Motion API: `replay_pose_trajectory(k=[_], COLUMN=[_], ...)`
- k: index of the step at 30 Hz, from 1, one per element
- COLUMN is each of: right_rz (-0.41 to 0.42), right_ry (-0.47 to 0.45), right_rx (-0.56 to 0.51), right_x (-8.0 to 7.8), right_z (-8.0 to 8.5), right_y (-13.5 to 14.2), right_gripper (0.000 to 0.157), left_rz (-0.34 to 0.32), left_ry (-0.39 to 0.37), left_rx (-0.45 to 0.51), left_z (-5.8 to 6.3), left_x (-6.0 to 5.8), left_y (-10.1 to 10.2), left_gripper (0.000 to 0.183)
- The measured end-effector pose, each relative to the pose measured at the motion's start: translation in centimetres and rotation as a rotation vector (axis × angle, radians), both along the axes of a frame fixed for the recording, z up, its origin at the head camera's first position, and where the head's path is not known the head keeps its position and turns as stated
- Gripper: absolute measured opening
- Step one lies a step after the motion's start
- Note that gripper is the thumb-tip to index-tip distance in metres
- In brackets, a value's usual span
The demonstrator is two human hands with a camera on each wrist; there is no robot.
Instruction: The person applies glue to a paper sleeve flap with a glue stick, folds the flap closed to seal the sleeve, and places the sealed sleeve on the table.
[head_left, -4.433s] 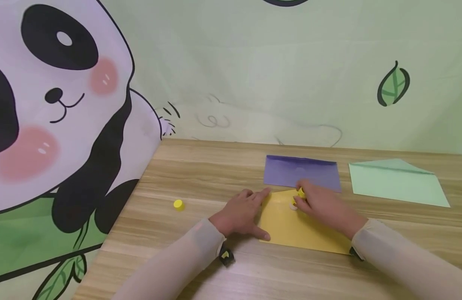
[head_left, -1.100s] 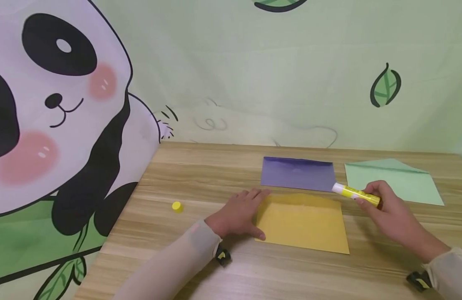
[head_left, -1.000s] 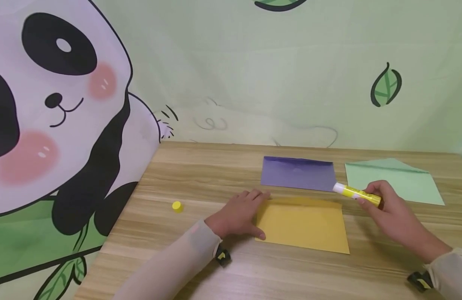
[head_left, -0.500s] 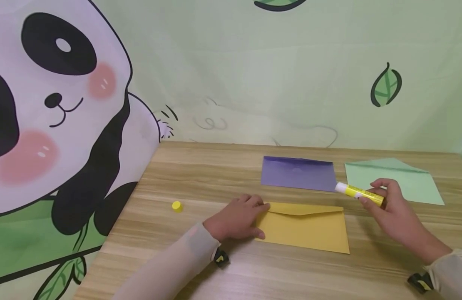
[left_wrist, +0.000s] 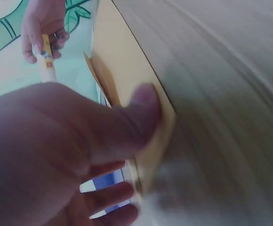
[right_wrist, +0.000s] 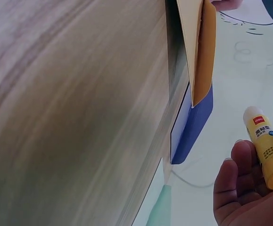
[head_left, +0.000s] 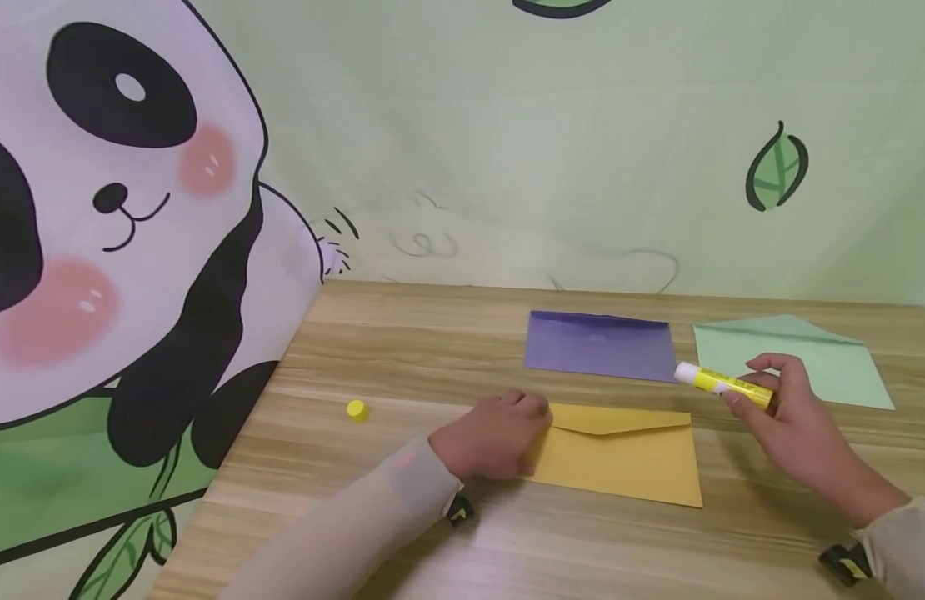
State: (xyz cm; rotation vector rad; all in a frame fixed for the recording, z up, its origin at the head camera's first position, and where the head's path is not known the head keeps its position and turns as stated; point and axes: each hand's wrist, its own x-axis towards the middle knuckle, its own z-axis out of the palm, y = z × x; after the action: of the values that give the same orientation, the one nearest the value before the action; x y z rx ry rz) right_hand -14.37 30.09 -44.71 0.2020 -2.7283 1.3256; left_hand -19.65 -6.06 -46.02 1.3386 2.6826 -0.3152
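In the head view my left hand (head_left: 492, 435) lies over the left end of a yellow envelope (head_left: 620, 467), its fingers at the folded-over flap and its thumb near the lower edge. From the left wrist view, the thumb (left_wrist: 143, 113) rests on the envelope's corner while the other fingers reach toward its far edge. My right hand (head_left: 800, 433) holds a yellow glue stick (head_left: 725, 386) between thumb and fingers, off to the right of the envelope. The stick's white end points left. Its label shows in the right wrist view, where fingers (right_wrist: 242, 162) cradle it.
A purple envelope (head_left: 597, 348) lies behind the yellow one, and a mint green envelope (head_left: 800, 367) at the back right. A small yellow cap (head_left: 357, 410) stands at the left of the wooden table (head_left: 402, 333). Behind hangs a panda-printed backdrop (head_left: 507, 167).
The yellow envelope's flap has folded down onto its front. My left hand has shifted slightly right with fingers drawn in. Earlier my right hand was over the envelope with the glue stick, then moved right.
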Motion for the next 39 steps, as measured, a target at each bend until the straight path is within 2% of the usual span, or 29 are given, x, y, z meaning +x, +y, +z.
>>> replay_pose_trajectory(k=[3, 6, 9, 13, 16, 18, 23, 25, 29, 33, 39], right_rz=[-0.001, -0.002, 0.001, 0.006, 0.005, 0.004, 0.006, 0.006, 0.001, 0.007, -0.001], right_ry=[-0.012, -0.022, -0.024, -0.015, -0.014, -0.017, -0.022, -0.025, -0.022, -0.007, 0.021], right_rx=[0.005, 0.019, 0.022, 0.014, 0.012, 0.012, 0.011, 0.012, 0.013, 0.016, 0.026], right_x=[-0.1, -0.2, -0.3, -0.3, -0.3, -0.3, -0.2, -0.2, -0.1, -0.1, -0.1], right_z=[0.0, 0.0, 0.1, 0.1, 0.0, 0.0, 0.1, 0.1, 0.1, 0.1, 0.1], right_y=[0.1, 0.0, -0.1, -0.3, -0.2, -0.2, -0.1, 0.0, -0.1, -0.4, -0.5], right_gripper=[0.049, 0.051, 0.050, 0.048, 0.047, 0.047, 0.048, 0.048, 0.048, 0.046, 0.044], left_rz=[-0.010, 0.011, 0.015, 0.001, -0.002, 0.008, 0.053, 0.051, -0.014, -0.048, -0.052], left_ry=[-0.021, -0.054, -0.083, -0.067, -0.031, -0.033, -0.146, -0.169, -0.088, -0.027, 0.002], left_rx=[0.003, -0.007, -0.022, -0.061, -0.102, -0.114, -0.079, -0.054, 0.019, 0.096, 0.050], left_z=[0.4, 0.9, 1.2, 1.0, 0.9, 0.9, 1.0, 0.9, 0.2, -0.4, -0.6], left_x=[-0.1, -0.2, -0.1, 0.1, 0.2, 0.3, 0.1, -0.1, -0.1, 0.3, 0.7], left_y=[0.7, 1.0, 1.1, 1.4, 1.7, 1.8, 2.1, 2.3, 3.0, 3.8, 4.4], left_gripper=[0.058, 0.055, 0.063, 0.072, 0.069, 0.068, 0.066, 0.062, 0.056, 0.040, 0.047])
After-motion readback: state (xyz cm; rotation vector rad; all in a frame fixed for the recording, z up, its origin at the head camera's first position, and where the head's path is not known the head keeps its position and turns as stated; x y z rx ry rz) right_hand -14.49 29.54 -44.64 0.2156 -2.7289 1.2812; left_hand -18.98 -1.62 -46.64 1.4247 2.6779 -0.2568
